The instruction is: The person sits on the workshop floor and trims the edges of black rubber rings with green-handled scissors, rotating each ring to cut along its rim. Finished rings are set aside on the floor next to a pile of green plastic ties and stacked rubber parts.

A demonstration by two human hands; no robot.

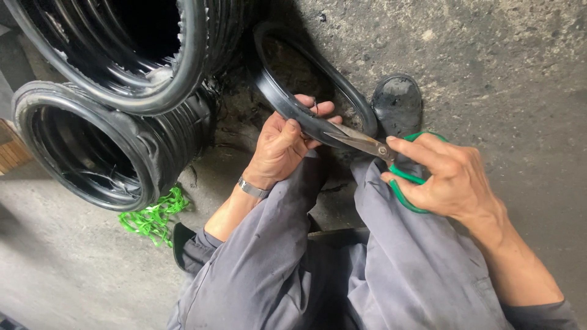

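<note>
Two hands are at work above the knees: the left hand [282, 145] is clamped on a black rubber ring [293, 109], and the right hand [449, 177] grips green-handled scissors [379, 153], blades meeting the ring's edge. Cutting looks under way; going further calls for a steady hold on the ring, I judge.

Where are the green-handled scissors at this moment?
In the head view, right of centre: the scissors are in the right hand, blades pointing left against the black rubber ring gripped by the left hand.
</note>
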